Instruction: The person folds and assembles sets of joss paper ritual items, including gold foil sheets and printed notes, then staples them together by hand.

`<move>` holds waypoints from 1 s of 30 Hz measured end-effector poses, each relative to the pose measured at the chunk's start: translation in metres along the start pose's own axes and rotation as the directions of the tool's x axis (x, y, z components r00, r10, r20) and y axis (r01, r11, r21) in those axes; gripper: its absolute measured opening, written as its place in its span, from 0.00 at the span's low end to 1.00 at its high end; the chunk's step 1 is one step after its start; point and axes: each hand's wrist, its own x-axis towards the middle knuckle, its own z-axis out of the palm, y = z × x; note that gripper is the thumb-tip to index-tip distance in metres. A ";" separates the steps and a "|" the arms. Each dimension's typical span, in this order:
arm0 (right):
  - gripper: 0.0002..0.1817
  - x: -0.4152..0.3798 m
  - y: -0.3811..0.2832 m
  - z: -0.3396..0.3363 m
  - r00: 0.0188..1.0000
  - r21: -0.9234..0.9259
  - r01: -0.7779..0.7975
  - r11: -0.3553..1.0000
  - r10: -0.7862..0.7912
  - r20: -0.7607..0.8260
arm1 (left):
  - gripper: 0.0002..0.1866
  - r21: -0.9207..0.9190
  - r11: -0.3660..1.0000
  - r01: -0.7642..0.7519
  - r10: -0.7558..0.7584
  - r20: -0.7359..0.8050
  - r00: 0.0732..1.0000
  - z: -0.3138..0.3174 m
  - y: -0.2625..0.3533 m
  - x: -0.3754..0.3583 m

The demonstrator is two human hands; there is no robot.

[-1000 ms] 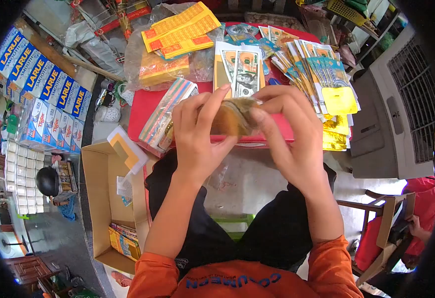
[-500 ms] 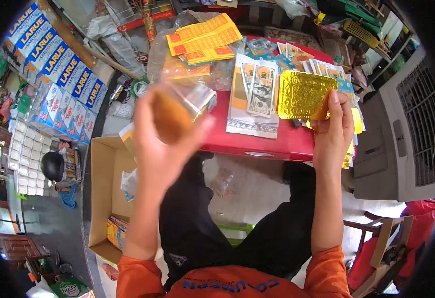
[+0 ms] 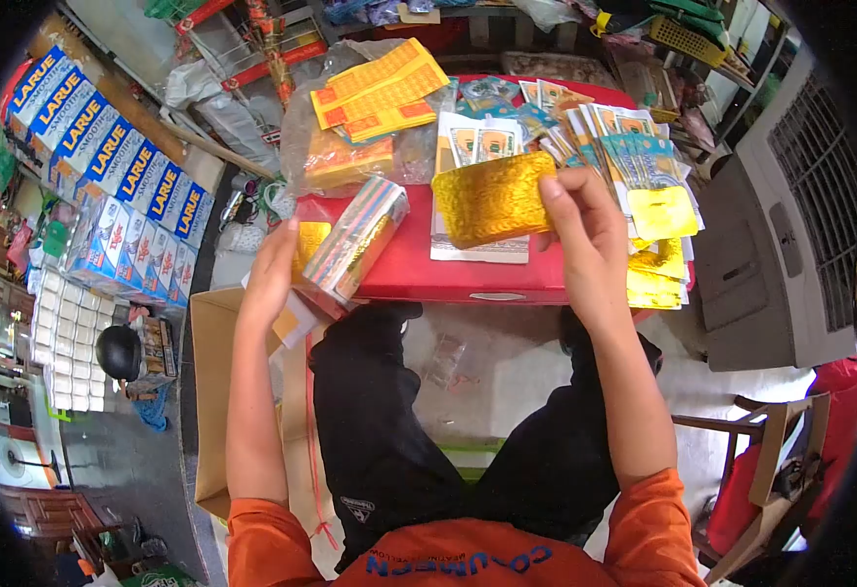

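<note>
My right hand (image 3: 585, 220) pinches an embossed gold paper sheet (image 3: 492, 201), bent slightly, above the table's front part. Beneath and behind it lies a stack of paper with dollar-style notes (image 3: 482, 145) on top. My left hand (image 3: 270, 274) is at the left side of a plastic-wrapped packet of papers (image 3: 355, 240), which rests tilted at the table's front left corner; the thumb is hidden. To the right of my right hand, fanned paper notes (image 3: 634, 157) lie with more gold sheets (image 3: 661, 215) over their front end.
The red table (image 3: 414, 279) spans the front. Yellow printed sheets (image 3: 384, 93) lie on clear plastic at its back left. An open cardboard box (image 3: 215, 391) stands below on the left, near stacked beer cartons (image 3: 120, 157). A wooden chair (image 3: 776, 460) stands right, beside a grey cabinet (image 3: 761, 235).
My left hand has brought the packet down to the table's front left corner. My right hand has moved left with the gold sheet, which now tilts over the note stack.
</note>
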 end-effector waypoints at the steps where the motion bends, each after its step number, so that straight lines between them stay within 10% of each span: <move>1: 0.11 0.000 0.000 0.000 1.000 0.012 -0.013 1.000 0.013 0.023 | 0.38 0.005 1.000 -0.009 0.009 -0.094 0.996 0.000 -0.003 -0.002; 6: 0.11 0.004 0.004 -0.005 0.997 0.000 -0.040 0.999 0.040 0.065 | 0.25 0.037 0.920 -0.391 0.374 -0.385 0.844 0.012 0.060 -0.028; 11: 0.12 0.009 0.009 -0.009 0.993 -0.064 -0.103 0.993 0.106 0.056 | 0.32 0.261 0.642 -0.721 0.761 -0.105 0.640 0.057 0.152 -0.065; 22: 0.12 0.012 0.015 -0.020 0.987 -0.169 -0.111 0.979 0.128 0.094 | 0.41 0.128 0.673 -0.728 0.738 -0.045 0.674 0.126 0.148 -0.038; 30: 0.42 0.017 0.011 -0.014 0.909 -0.261 0.174 0.950 -0.052 0.414 | 0.43 -0.404 0.721 -0.563 0.623 0.024 0.782 0.114 0.117 -0.025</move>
